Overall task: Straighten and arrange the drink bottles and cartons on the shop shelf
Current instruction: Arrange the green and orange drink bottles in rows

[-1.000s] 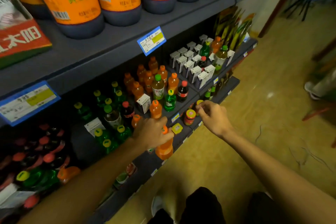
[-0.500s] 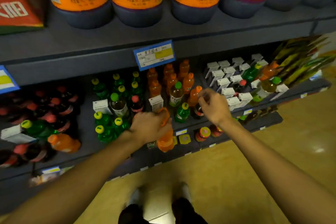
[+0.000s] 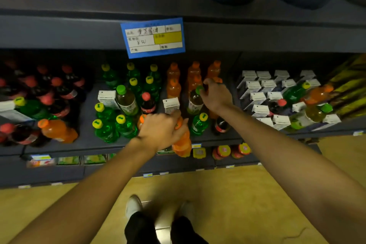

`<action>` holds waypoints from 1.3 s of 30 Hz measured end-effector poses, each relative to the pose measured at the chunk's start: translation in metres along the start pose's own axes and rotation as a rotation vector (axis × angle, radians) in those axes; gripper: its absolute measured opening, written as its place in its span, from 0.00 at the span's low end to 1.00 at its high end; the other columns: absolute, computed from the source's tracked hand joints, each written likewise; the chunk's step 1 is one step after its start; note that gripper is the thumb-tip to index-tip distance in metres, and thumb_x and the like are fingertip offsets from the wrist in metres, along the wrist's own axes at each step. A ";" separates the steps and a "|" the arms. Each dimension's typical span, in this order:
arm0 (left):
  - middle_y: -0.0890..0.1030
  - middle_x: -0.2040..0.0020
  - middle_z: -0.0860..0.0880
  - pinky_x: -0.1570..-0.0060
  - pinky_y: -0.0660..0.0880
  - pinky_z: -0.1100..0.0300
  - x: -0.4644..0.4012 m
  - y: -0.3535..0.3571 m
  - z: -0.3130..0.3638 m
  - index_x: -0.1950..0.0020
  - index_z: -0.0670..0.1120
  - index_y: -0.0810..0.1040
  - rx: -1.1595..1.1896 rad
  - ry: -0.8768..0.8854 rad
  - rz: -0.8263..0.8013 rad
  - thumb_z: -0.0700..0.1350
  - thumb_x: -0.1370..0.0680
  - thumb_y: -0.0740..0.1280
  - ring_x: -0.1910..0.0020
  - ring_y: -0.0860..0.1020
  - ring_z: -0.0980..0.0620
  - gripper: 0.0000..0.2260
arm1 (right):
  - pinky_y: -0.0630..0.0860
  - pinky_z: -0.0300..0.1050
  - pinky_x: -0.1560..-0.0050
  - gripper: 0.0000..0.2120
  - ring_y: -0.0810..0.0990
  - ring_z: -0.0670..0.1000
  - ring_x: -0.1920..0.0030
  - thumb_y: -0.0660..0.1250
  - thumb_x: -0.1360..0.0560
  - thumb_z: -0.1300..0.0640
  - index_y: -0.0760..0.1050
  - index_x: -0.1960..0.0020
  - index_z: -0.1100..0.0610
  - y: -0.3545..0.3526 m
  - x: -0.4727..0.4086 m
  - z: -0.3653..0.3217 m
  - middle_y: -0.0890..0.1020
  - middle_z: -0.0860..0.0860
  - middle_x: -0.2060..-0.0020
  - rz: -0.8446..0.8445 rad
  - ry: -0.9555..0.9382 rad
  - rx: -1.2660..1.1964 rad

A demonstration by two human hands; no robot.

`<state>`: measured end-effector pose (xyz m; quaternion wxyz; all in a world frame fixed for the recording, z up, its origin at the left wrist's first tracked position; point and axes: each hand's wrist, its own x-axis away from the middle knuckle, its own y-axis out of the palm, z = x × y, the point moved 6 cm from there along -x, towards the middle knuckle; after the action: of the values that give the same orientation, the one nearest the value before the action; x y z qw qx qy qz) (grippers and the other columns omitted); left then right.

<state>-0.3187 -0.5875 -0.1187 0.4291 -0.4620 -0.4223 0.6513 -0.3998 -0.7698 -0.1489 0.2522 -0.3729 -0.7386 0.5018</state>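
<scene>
Drinks shelf, stock mixed by colour. Left hand clamps an orange bottle at the shelf's front edge, apparently for re-sorting; right hand curls around a hidden bottle top.

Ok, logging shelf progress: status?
Left hand grips orange bottle. Right hand on tea bottle. Carton among bottles.
</scene>
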 end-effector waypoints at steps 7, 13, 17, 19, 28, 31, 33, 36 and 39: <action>0.77 0.73 0.43 0.74 0.65 0.60 0.009 -0.008 -0.027 0.56 0.44 0.77 -0.029 -0.070 -0.021 0.58 0.24 0.60 0.74 0.77 0.40 0.18 | 0.74 0.47 0.57 0.18 0.79 0.59 0.50 0.61 0.22 0.46 0.69 0.36 0.53 0.036 -0.034 0.005 0.80 0.58 0.50 -0.145 0.078 0.161; 0.79 0.71 0.43 0.71 0.63 0.59 0.016 -0.013 -0.047 0.52 0.45 0.76 -0.021 -0.106 -0.048 0.57 0.23 0.61 0.70 0.79 0.39 0.16 | 0.70 0.44 0.58 0.17 0.78 0.57 0.50 0.62 0.22 0.47 0.72 0.38 0.55 0.055 -0.043 0.008 0.80 0.57 0.50 -0.231 0.122 0.113; 0.80 0.66 0.44 0.68 0.66 0.57 0.014 -0.011 -0.053 0.50 0.45 0.74 0.042 -0.129 -0.047 0.62 0.23 0.54 0.63 0.80 0.39 0.21 | 0.72 0.46 0.58 0.15 0.79 0.59 0.50 0.61 0.21 0.50 0.71 0.41 0.60 0.052 -0.029 0.003 0.80 0.59 0.52 -0.184 0.095 0.103; 0.79 0.69 0.44 0.68 0.68 0.56 0.011 -0.014 -0.053 0.50 0.45 0.73 0.113 -0.126 -0.043 0.63 0.24 0.54 0.65 0.79 0.39 0.22 | 0.73 0.47 0.58 0.14 0.79 0.60 0.51 0.61 0.21 0.51 0.71 0.43 0.60 0.047 -0.017 0.006 0.80 0.60 0.52 -0.138 0.076 0.055; 0.80 0.68 0.45 0.68 0.74 0.54 -0.017 -0.035 -0.039 0.50 0.44 0.73 0.248 -0.097 0.078 0.63 0.27 0.52 0.68 0.79 0.40 0.24 | 0.76 0.54 0.58 0.17 0.77 0.65 0.53 0.60 0.21 0.49 0.70 0.40 0.61 -0.009 0.014 0.007 0.77 0.63 0.49 0.123 -0.134 0.016; 0.78 0.68 0.48 0.68 0.75 0.54 -0.030 -0.043 -0.033 0.50 0.45 0.73 0.282 -0.102 0.139 0.62 0.25 0.54 0.68 0.79 0.42 0.22 | 0.77 0.55 0.59 0.17 0.78 0.64 0.53 0.62 0.21 0.50 0.71 0.41 0.62 -0.035 0.028 0.009 0.77 0.62 0.49 0.220 -0.154 -0.062; 0.79 0.65 0.47 0.66 0.74 0.54 -0.040 -0.045 -0.028 0.49 0.45 0.74 0.287 -0.123 0.160 0.61 0.24 0.55 0.65 0.79 0.42 0.21 | 0.76 0.53 0.57 0.17 0.77 0.62 0.51 0.62 0.21 0.51 0.71 0.39 0.62 -0.050 0.039 0.012 0.76 0.61 0.48 0.268 -0.147 -0.108; 0.80 0.59 0.45 0.63 0.72 0.54 -0.053 -0.041 -0.020 0.47 0.46 0.74 0.297 -0.158 0.158 0.59 0.23 0.58 0.59 0.79 0.41 0.17 | 0.70 0.42 0.55 0.15 0.76 0.57 0.52 0.63 0.22 0.53 0.71 0.40 0.62 -0.074 0.058 0.015 0.77 0.60 0.51 0.355 -0.150 -0.175; 0.79 0.55 0.42 0.63 0.70 0.55 -0.064 -0.035 -0.008 0.45 0.44 0.74 0.275 -0.130 0.155 0.56 0.22 0.58 0.57 0.78 0.40 0.17 | 0.64 0.33 0.56 0.15 0.75 0.53 0.53 0.64 0.22 0.53 0.72 0.41 0.63 -0.096 0.079 0.020 0.77 0.59 0.52 0.436 -0.153 -0.244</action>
<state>-0.2925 -0.6372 -0.0721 0.4083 -0.3869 -0.3192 0.7627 -0.4900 -0.7385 -0.0669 0.0347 -0.5120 -0.7128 0.4780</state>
